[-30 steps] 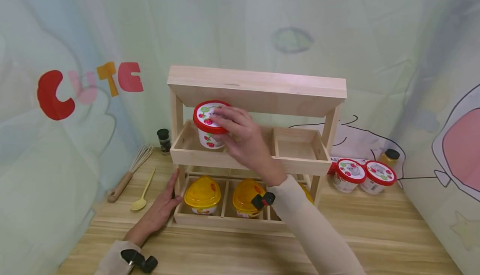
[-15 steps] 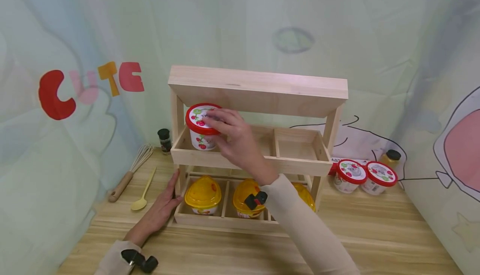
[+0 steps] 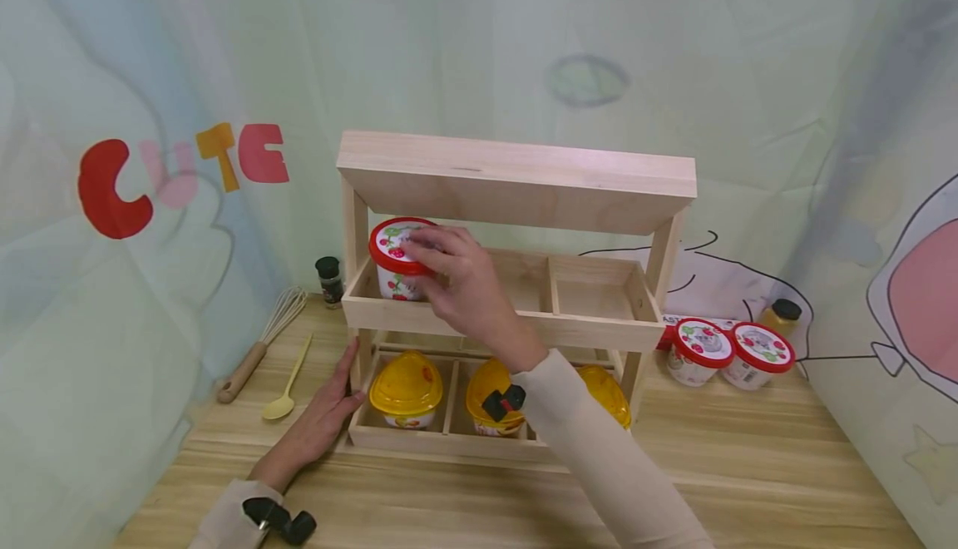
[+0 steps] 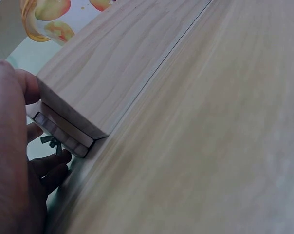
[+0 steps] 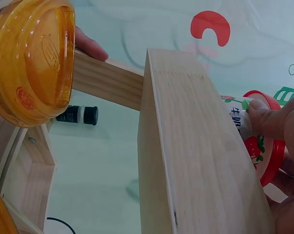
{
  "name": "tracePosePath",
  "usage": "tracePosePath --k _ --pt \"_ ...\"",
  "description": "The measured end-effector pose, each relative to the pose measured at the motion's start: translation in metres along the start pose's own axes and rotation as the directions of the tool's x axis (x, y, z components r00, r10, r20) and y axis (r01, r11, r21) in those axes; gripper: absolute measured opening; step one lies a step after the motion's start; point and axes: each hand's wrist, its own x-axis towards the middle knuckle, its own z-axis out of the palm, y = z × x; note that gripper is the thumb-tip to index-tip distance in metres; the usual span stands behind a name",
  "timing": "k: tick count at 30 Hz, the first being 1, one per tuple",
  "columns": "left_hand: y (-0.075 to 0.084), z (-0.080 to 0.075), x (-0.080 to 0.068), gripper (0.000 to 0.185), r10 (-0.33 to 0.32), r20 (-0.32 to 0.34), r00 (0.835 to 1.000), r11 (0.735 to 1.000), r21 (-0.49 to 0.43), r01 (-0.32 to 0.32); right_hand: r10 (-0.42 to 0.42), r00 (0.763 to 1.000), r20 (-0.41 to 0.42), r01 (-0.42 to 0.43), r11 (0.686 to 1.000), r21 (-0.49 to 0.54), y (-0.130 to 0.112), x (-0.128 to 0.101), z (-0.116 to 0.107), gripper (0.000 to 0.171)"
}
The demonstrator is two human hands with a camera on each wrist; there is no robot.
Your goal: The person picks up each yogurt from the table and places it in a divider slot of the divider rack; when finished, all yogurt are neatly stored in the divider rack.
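In the head view my right hand (image 3: 464, 283) grips a white paper tub (image 3: 397, 284) with a red-rimmed strawberry lid, fingers over the lid and thumb at its side. The tub stands upright inside the left compartment of the upper tray (image 3: 494, 321), its base hidden behind the front board. The right wrist view shows thumb and fingers round the red rim, with the tub (image 5: 238, 119) partly behind the board. My left hand (image 3: 318, 420) rests against the left side of the wooden two-tier shelf (image 3: 516, 150), fingers extended along it. In the left wrist view the thumb touches the lower tray's corner (image 4: 74, 97).
Yellow-lidded bowls (image 3: 407, 384) sit in the lower tray. Two more strawberry tubs (image 3: 699, 352) and a black-capped jar (image 3: 780, 316) stand right of the shelf. A whisk (image 3: 262, 345), a yellow spoon (image 3: 284, 391) and a small black-capped bottle (image 3: 329, 281) are at the left.
My right hand has moved the strawberry tub left and then down, deeper into the upper tray's left compartment. The left hand has stayed against the shelf's side.
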Motion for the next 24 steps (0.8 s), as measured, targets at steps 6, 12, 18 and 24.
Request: tracePosePath --k 6,12,18,24 --pt "0.006 -0.001 0.001 0.081 -0.030 0.020 0.999 1.000 -0.006 0.030 0.032 0.999 0.024 -0.032 0.999 -0.020 -0.002 -0.001 0.001 0.037" --pt "0.009 -0.002 0.001 0.081 -0.034 0.021 0.999 0.999 0.011 0.034 0.041 0.998 0.056 -0.039 0.998 -0.046 -0.003 -0.002 0.002 0.036" --pt "0.013 -0.002 0.002 0.082 -0.053 0.026 0.998 0.998 0.019 0.053 0.057 0.992 0.116 -0.051 0.997 -0.053 -0.004 -0.004 0.003 0.037" --pt "0.011 -0.002 0.003 0.081 -0.049 0.024 0.998 0.999 0.022 0.049 0.057 0.990 0.128 -0.052 0.998 -0.041 -0.005 -0.006 0.002 0.039"
